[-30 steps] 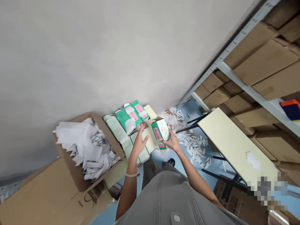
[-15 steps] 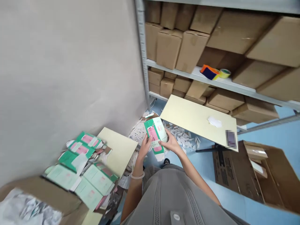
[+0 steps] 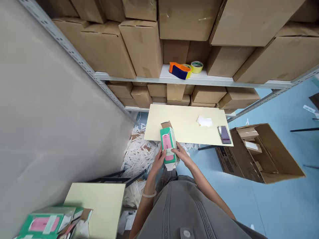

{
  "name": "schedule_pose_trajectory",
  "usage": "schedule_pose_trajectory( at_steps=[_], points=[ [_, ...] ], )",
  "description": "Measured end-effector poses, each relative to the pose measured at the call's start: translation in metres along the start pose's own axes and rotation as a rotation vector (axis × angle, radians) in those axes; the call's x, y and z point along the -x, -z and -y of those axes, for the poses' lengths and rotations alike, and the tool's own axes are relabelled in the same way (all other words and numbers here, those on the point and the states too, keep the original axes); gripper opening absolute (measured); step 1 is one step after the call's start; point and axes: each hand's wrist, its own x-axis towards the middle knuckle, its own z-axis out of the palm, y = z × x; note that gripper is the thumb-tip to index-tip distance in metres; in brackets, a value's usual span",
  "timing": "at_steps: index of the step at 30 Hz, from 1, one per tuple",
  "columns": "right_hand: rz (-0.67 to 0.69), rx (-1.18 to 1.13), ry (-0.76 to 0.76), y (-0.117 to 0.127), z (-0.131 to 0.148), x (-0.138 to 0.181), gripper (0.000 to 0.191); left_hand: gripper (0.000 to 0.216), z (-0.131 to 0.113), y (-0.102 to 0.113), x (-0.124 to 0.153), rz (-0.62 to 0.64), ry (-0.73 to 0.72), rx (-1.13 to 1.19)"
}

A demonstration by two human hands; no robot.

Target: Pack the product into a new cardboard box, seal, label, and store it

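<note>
Since the earlier frame, the green-and-pink carton (image 3: 168, 147) has been carried from beside the wall to the near edge of the pale desk (image 3: 186, 124). Left hand (image 3: 159, 161) and right hand (image 3: 181, 154) both grip it, top flap open. Paper scraps (image 3: 139, 152) litter the floor, apparently peeled strips.

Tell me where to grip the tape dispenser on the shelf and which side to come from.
Probably grip the tape dispenser across its orange-and-blue body, coming from the open front of the shelf. It lies flat on the ledge with cardboard boxes close behind and above it, so the front seems the only free side. The yellow tape roll sits just to its right.
</note>
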Motion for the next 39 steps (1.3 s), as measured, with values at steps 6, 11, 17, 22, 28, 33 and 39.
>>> schedule_pose_trajectory(
  at_steps=[6,11,17,22,28,33,39],
  points=[
    [-0.043,-0.030,-0.089,0.053,0.014,-0.080,0.056,0.070,-0.021,-0.006,-0.113,0.244,-0.032,0.083],
    [-0.121,0.012,-0.082,0.098,0.014,-0.122,0.061,0.078,-0.042,-0.020,-0.188,0.409,-0.163,-0.042],
    [-0.331,0.216,0.057,0.110,-0.026,-0.149,0.061,0.085,-0.042,-0.045,-0.232,0.427,-0.245,-0.250],
    [-0.328,0.289,0.062,0.118,-0.065,-0.172,0.059,0.090,-0.017,-0.065,-0.244,0.367,-0.190,-0.267],
    [-0.200,0.323,0.041,0.132,-0.092,-0.193,0.063,0.090,0.024,-0.071,-0.256,0.304,-0.039,-0.236],
    [-0.110,0.245,-0.037,0.139,-0.095,-0.211,0.064,0.089,0.047,-0.076,-0.274,0.211,0.032,-0.308],
    [-0.147,0.121,-0.202,0.142,-0.086,-0.222,0.058,0.063,0.044,-0.087,-0.287,0.182,0.046,-0.299]
  ],
)
